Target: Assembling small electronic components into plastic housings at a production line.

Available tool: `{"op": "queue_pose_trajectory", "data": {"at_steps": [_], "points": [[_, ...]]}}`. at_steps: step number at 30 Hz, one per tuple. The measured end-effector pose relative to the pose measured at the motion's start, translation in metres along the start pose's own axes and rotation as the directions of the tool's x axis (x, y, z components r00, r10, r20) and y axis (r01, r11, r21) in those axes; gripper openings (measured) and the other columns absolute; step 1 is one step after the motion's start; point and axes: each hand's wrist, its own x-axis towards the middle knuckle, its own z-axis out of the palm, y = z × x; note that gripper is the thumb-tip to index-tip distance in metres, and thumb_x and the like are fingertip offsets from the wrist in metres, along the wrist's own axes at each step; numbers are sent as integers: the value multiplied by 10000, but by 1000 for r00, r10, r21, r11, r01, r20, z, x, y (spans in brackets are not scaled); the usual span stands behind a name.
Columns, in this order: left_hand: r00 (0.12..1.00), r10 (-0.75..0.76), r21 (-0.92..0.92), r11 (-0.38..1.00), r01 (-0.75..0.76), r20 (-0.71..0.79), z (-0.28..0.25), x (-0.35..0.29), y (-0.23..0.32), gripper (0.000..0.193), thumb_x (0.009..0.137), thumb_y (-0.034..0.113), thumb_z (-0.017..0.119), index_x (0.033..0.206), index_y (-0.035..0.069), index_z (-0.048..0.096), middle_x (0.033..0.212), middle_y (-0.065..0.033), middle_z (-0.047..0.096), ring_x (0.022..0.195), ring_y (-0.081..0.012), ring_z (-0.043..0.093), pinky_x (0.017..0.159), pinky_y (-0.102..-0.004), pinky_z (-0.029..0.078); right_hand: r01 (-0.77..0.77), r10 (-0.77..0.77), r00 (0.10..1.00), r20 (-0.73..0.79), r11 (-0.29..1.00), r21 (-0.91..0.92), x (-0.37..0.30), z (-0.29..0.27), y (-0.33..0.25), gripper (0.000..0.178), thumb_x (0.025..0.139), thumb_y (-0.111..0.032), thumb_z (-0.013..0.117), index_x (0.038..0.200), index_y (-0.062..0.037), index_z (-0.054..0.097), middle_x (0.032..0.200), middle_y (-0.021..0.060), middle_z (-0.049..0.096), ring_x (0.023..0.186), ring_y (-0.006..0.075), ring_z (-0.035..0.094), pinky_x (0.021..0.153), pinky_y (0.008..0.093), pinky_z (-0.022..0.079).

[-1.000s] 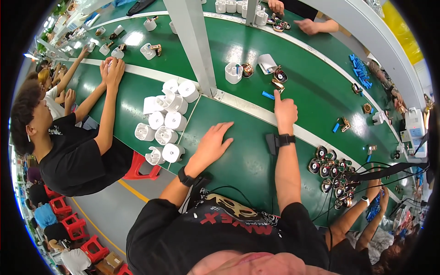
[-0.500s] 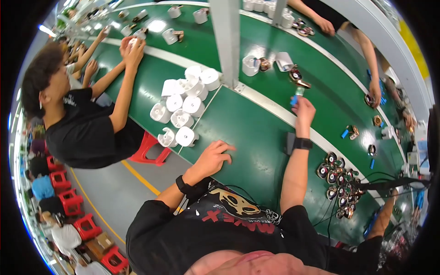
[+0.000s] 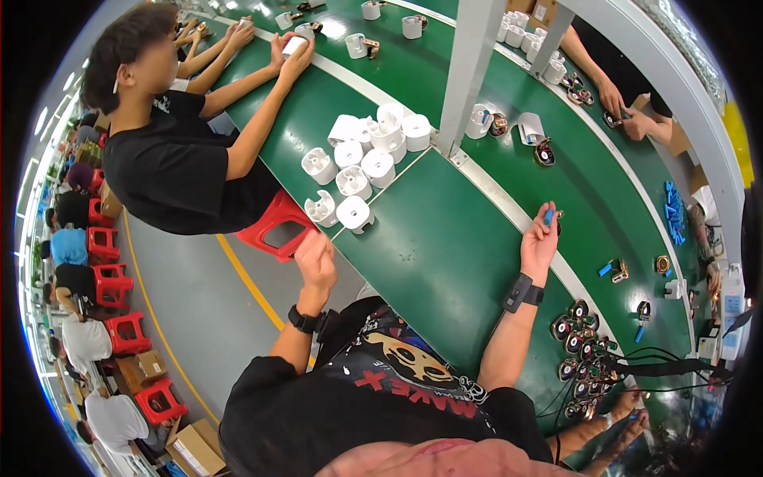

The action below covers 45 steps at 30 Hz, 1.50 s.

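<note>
My right hand (image 3: 540, 250) is turned palm up over the pale rail of the bench. Its fingers are closed on a small electronic assembly with a blue cylinder (image 3: 548, 216); most of the rest of the part hides behind the fingers. Loosely curled into a fist, my left hand (image 3: 315, 258) is raised by the bench's front edge, and nothing shows in it. Just beyond it stands a group of white plastic housings (image 3: 354, 213). On the green conveyor past my right hand lie an open white housing (image 3: 531, 127) and a round black-and-gold assembly (image 3: 544, 153).
A grey metal post (image 3: 467, 79) rises from the rail. Several round assemblies (image 3: 579, 343) are heaped beside my right forearm, near black cables (image 3: 668, 368). A co-worker (image 3: 187, 151) sits at left, holding a white housing (image 3: 294, 46); a red stool (image 3: 278, 230) is there.
My right hand has drawn back from the conveyor with the assembly and turned palm up. My left hand has left the bench top, moved left and curled shut. The view has shifted.
</note>
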Motion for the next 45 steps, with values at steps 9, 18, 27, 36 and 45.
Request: {"op": "queue_pose_trajectory", "data": {"at_steps": [9, 18, 27, 36, 45], "points": [[966, 216, 421, 870, -257, 143, 29, 40, 30, 408, 748, 161, 735, 1140, 109, 637, 1201, -106, 529, 1061, -322, 480, 903, -412, 411, 154, -141, 988, 63, 858, -490, -9, 4, 15, 365, 1052, -209, 473, 1331, 26, 490, 1076, 92, 615, 699, 55, 470, 584, 193, 395], [951, 248, 331, 896, -297, 182, 43, 28, 14, 428, 698, 137, 803, 1099, 136, 651, 1277, -106, 507, 1166, -366, 427, 965, -468, 400, 190, -167, 982, 93, 798, -571, -8, 1, 20, 350, 1046, -202, 468, 1305, 27, 517, 1055, 98, 628, 721, 76, 488, 624, 226, 422], [945, 152, 191, 958, -213, 290, 69, 34, 68, 490, 692, 148, 828, 1118, 109, 591, 1244, -124, 510, 1141, -384, 462, 947, -475, 438, 187, -174, 982, 77, 812, -552, -17, 10, 24, 371, 1029, -212, 505, 1310, 29, 519, 1114, 123, 628, 801, 103, 540, 698, 218, 462], [811, 76, -326, 934, 147, 581, 153, 62, 74, 685, 692, 101, 841, 1271, 70, 477, 1253, -172, 529, 1082, -247, 562, 929, -367, 478, 229, -193, 974, 123, 826, -515, -15, 4, 14, 370, 1021, -210, 519, 1310, 22, 528, 1124, 131, 644, 829, 112, 574, 746, 255, 494], [667, 234, -592, 713, 376, 707, 274, 103, 146, 830, 582, -18, 846, 1315, 94, 473, 1105, -112, 540, 1080, -265, 561, 937, -351, 483, 442, -465, 871, 161, 595, -671, -24, 14, -14, 330, 1028, -121, 496, 1319, 29, 541, 1128, 145, 655, 749, 111, 604, 699, 264, 532]]}}
